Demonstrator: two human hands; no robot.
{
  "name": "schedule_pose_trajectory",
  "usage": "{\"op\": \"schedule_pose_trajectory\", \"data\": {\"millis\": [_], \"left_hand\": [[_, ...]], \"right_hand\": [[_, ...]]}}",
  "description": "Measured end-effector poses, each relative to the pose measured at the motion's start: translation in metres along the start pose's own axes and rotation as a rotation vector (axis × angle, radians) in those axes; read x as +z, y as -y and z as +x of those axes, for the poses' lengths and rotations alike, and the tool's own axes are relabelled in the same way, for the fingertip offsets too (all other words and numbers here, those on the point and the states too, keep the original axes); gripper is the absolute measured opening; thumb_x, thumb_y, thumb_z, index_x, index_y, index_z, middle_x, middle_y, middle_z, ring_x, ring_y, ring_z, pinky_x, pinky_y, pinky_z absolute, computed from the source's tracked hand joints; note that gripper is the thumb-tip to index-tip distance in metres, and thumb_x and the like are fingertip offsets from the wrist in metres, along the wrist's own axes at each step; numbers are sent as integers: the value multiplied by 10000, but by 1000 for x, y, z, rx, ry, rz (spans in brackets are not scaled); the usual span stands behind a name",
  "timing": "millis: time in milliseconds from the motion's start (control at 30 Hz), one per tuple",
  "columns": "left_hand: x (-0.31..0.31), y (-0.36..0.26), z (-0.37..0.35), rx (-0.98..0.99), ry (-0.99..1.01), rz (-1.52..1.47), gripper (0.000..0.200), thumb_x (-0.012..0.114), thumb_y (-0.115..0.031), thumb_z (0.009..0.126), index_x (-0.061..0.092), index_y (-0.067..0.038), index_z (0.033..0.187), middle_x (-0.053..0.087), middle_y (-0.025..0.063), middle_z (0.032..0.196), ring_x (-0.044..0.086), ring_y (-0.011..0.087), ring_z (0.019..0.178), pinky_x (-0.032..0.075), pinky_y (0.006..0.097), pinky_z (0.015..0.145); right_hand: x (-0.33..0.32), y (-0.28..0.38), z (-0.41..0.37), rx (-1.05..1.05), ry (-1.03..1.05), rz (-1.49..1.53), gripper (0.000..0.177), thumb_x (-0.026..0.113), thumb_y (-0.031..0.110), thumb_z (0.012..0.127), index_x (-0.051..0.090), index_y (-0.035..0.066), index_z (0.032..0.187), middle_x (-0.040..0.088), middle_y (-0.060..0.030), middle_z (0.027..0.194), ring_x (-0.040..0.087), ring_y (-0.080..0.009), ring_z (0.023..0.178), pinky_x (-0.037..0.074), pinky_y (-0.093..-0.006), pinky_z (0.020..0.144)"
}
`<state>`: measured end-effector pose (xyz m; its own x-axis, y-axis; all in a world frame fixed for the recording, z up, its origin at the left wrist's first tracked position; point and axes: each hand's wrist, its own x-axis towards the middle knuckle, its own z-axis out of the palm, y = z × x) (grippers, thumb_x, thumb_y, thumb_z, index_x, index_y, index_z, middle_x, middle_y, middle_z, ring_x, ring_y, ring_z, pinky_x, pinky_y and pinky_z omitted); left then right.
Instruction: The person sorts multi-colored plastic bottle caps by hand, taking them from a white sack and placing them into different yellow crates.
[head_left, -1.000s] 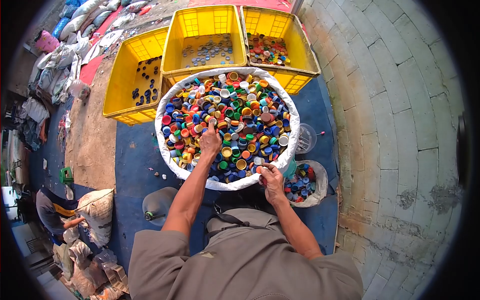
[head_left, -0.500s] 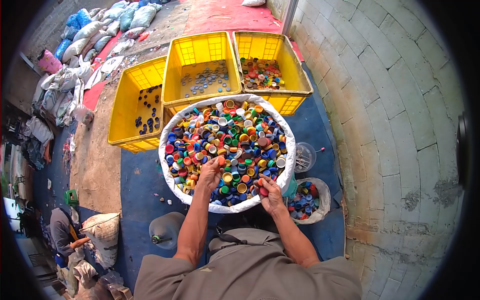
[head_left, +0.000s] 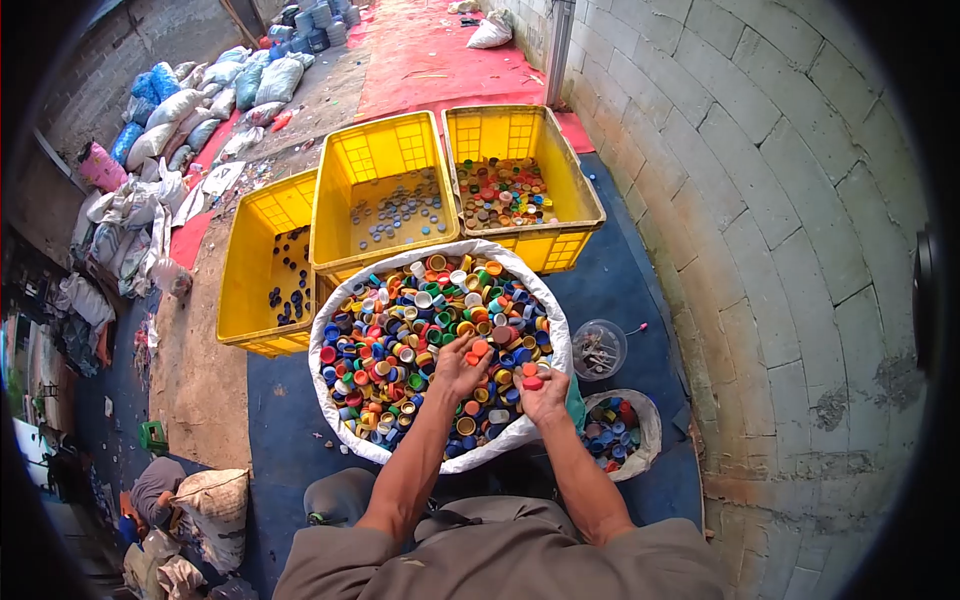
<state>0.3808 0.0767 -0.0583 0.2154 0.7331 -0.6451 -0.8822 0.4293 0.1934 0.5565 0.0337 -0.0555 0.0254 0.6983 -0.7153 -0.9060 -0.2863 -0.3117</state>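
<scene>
A large white sack full of mixed-colour plastic bottle caps stands open in front of me. Over the caps, toward the sack's right side, my left hand is closed on orange bottle caps. My right hand is just to its right, near the sack's rim, with red and orange bottle caps pinched at the fingertips. The two hands are close together but apart. How many caps lie inside each palm is hidden.
Beyond the sack stand three yellow crates: left, middle and right, each with caps inside. At right are a clear tub, a smaller sack of caps and a block wall. A person sits lower left by a sack.
My left hand has moved right, toward my right hand, and now has more orange caps showing. My right hand has turned its caps upward. The camera view has tilted up.
</scene>
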Motion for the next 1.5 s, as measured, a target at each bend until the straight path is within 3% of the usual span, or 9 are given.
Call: {"op": "schedule_pose_trajectory", "data": {"millis": [100, 167, 267, 400, 533, 600, 767, 1033, 1500], "left_hand": [[97, -31, 37, 23, 213, -4, 425, 526, -306, 924, 464, 54, 1142, 534, 204, 1088, 530, 303, 1031, 397, 423, 1019], [153, -63, 53, 58, 428, -187, 807, 550, -344, 899, 67, 96, 1373, 177, 313, 1408, 220, 375, 1330, 195, 446, 1131], [201, -96, 22, 200, 530, -141, 1066, 579, -345, 874, -276, 37, 1382, -223, 286, 1478, -164, 361, 1408, -12, 440, 1166], [143, -105, -13, 355, 423, -43, 939, 578, -344, 880, -49, 75, 1438, -7, 289, 1504, 0, 380, 1425, 64, 457, 1174], [20, -93, -51, 411, 283, -84, 494, 541, -288, 920, 437, 61, 1253, 491, 215, 1262, 452, 330, 1240, 361, 446, 1082], [-36, -74, -75, 445, 116, -8, 355, 549, -270, 921, 532, 1, 1150, 609, 119, 1068, 586, 255, 1012, 480, 407, 942], [-130, -14, -125, 467, -227, 215, 285, 606, -274, 890, 582, -88, 1104, 595, 9, 962, 547, 136, 823, 473, 306, 755], [-159, 38, -148, 537, -438, 468, 172, 622, -145, 892, 560, -37, 1011, 590, 37, 808, 497, 81, 555, 413, 215, 501], [-179, 34, -177, 721, -581, 693, 193, 658, -120, 865, 601, 14, 992, 638, 57, 852, 580, 94, 751, 449, 227, 682]], "right_hand": [[84, 46, 43, -7, 415, 97, 487, 429, 132, 650, 408, -124, 1064, 449, -232, 1142, 423, -375, 1128, 267, -488, 1097], [154, 80, 44, 3, 674, 193, 573, 456, 109, 587, 380, -165, 1085, 444, -246, 1142, 390, -404, 1180, 215, -510, 1127], [201, 106, 40, -89, 648, 215, 955, 435, 27, 573, -19, -121, 1400, -52, -266, 1518, -41, -416, 1420, 69, -531, 1158], [152, 101, 51, -189, 535, -13, 950, 451, -7, 643, -105, -86, 1409, -35, -302, 1502, -77, -418, 1415, 96, -529, 1155], [58, 62, 18, -325, 347, -280, 777, 524, 29, 781, 98, -49, 1427, 230, -290, 1451, 327, -394, 1331, 351, -493, 1061], [8, 36, 2, -432, 212, -576, 496, 531, 24, 788, 409, -57, 1261, 566, -221, 1153, 554, -254, 1072, 459, -392, 937], [-66, -18, -28, -676, 102, -1266, 328, 687, 110, 778, 611, 9, 1080, 684, -60, 831, 646, -144, 797, 512, -299, 704], [-69, -44, -36, -921, 371, -1748, 266, 712, 123, 755, 635, 33, 992, 662, -95, 849, 574, -280, 829, 454, -409, 770], [-4, -107, -2, -1189, 712, -2098, 541, 726, 81, 717, 542, 40, 1225, 700, -39, 933, 547, -241, 878, 393, -389, 820]]}}
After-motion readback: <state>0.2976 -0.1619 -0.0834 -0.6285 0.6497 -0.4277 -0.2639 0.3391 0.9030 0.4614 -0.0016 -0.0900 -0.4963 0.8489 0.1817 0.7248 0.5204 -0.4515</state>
